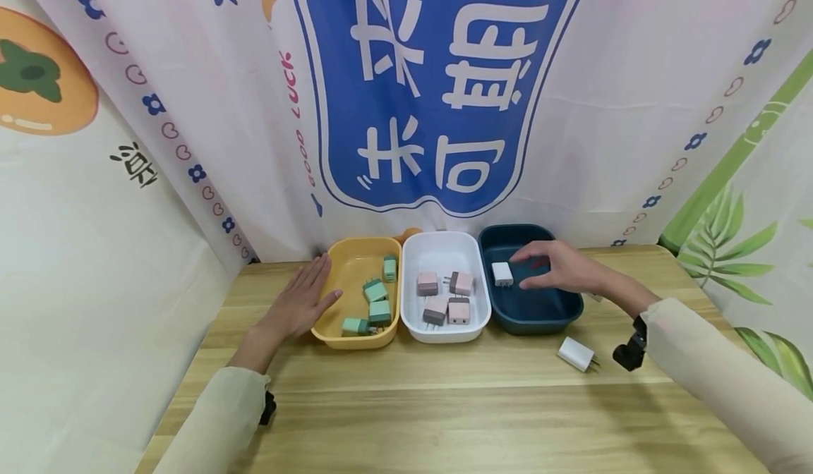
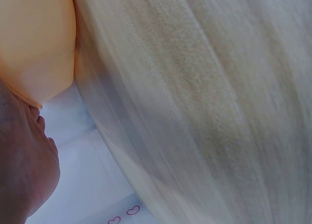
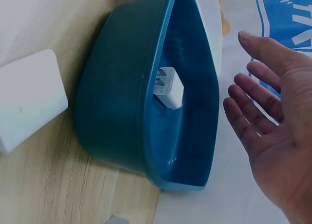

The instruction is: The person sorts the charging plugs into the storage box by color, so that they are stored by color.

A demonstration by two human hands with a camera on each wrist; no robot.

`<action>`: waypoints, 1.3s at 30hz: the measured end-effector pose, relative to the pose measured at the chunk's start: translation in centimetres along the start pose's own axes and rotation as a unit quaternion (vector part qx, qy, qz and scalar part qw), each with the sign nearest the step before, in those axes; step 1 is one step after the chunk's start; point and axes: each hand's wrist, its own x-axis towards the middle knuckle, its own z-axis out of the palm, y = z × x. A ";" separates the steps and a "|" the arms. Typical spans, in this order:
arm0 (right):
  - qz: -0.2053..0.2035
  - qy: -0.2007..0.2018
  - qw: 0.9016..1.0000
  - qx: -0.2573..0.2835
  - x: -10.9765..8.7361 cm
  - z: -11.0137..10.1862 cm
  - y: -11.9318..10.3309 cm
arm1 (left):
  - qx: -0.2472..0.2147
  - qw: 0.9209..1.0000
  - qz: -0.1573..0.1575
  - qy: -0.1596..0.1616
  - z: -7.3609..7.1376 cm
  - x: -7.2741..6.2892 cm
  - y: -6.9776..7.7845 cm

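Observation:
My right hand (image 1: 557, 268) hovers over the dark blue bin (image 1: 533, 322), fingers spread with nothing between them. A white charger plug (image 1: 502, 274) lies in that bin, its prongs showing in the right wrist view. Outside, on the wooden table, rests another white charger (image 1: 576, 354); a small piece of a further white one (image 1: 594, 296) peeks out behind the right wrist. With straight fingers, my left hand (image 1: 301, 300) rests against the left rim of the yellow bin (image 1: 343, 342). Several green chargers (image 1: 375, 290) sit inside the yellow bin.
Between the yellow and dark blue bins stands a white bin (image 1: 413, 326) holding several pink-and-grey chargers (image 1: 435, 310). The three bins stand side by side near the table's back edge. A printed curtain (image 1: 571, 178) hangs right behind them.

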 end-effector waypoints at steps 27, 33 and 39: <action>-0.020 0.027 0.997 -0.066 -7.2 -1.6 -1.8 | -0.005 1.000 -0.001 -0.001 0.0 0.1 0.0; -0.035 0.046 0.996 -0.067 -8.7 -1.8 -1.4 | -0.003 1.000 0.000 -0.001 0.0 0.1 0.0; -0.025 0.050 0.997 -0.054 -10.1 -1.8 -1.2 | -0.004 1.000 -0.001 -0.003 -0.1 0.0 0.1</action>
